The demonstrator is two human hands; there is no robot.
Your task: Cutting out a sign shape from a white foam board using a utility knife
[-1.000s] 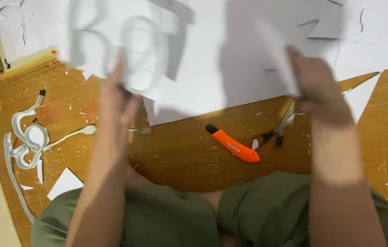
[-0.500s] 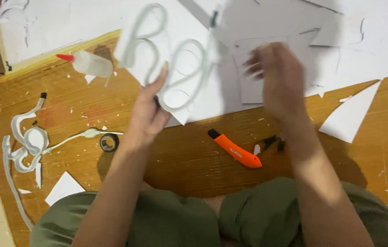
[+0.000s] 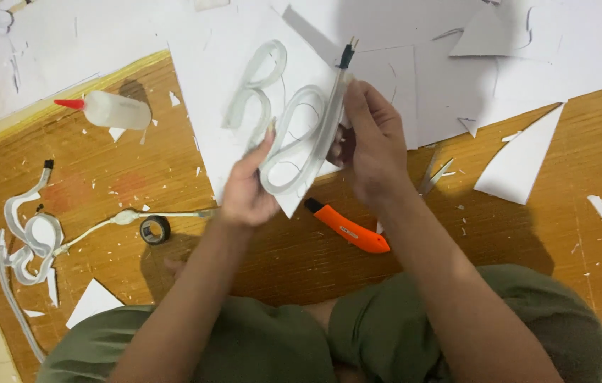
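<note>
A white board carries a translucent white flexible strip bent into curly loops. My left hand grips the board's lower edge, thumb pressed on a loop of the strip. My right hand holds the strip's straight end, which finishes in a black cap with bare wire tips. An orange utility knife lies on the wooden floor just below both hands.
A clear glue bottle with a red tip lies at the left. A small black tape roll, another coiled white strip, metal pliers, white board offcuts and large white sheets surround me.
The board with the looped strip has come down and steadied between both hands. My right hand has moved in from the right and taken hold of the strip's end.
</note>
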